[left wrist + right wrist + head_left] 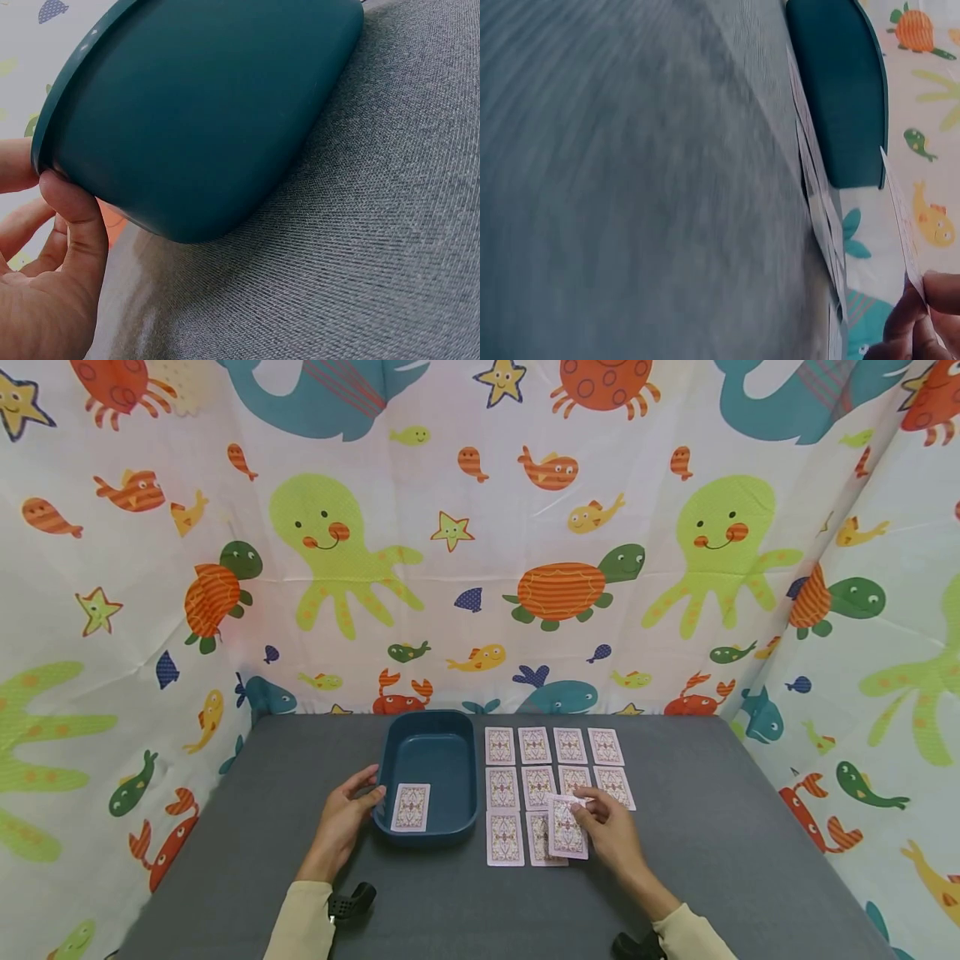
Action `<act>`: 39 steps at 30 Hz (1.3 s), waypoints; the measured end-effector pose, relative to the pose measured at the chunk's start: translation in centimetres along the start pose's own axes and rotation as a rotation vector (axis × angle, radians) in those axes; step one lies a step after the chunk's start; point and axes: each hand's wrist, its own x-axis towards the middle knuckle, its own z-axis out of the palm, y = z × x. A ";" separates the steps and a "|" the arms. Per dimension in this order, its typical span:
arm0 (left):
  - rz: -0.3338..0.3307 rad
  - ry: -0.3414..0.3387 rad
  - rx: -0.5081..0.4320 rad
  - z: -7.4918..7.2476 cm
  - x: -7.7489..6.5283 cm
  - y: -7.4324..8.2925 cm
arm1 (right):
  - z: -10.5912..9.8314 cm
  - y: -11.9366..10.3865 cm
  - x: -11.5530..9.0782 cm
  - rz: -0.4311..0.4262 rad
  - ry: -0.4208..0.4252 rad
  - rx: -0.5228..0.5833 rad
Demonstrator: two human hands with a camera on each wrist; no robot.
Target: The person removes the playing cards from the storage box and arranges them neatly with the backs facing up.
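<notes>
A dark teal plastic tub (450,777) stands on the grey table, and one patterned playing card (410,807) lies in its front left part. At the tub's left rim is my left hand (349,814); in the left wrist view its thumb (71,202) and a finger pinch that rim. My right hand (609,831) pinches another playing card (567,827) by its right edge. This card is raised off the table in the right wrist view and partly covers a card (538,839) of the front row. Every card shows its patterned back.
Right of the tub, several playing cards (502,789) lie face down in three rows. The grey tabletop (697,827) extends to the right and in front. A sea-animal curtain (465,585) hangs behind and along both sides.
</notes>
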 end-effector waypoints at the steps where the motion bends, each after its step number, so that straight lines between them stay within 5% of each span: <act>1: -0.002 0.000 -0.002 0.0 0.0 0.0 | -0.3 0.2 0.1 0.002 -0.008 -0.015; 11: -0.006 -0.001 -0.003 0.0 0.1 -0.1 | -1.8 3.3 1.3 -0.003 -0.046 -0.110; 23: -0.012 0.011 0.010 0.0 0.1 -0.1 | -2.8 3.8 2.1 0.061 -0.094 -0.236; 39: -0.006 0.001 0.007 0.1 0.0 -0.1 | -2.8 4.0 2.7 0.000 -0.097 -0.373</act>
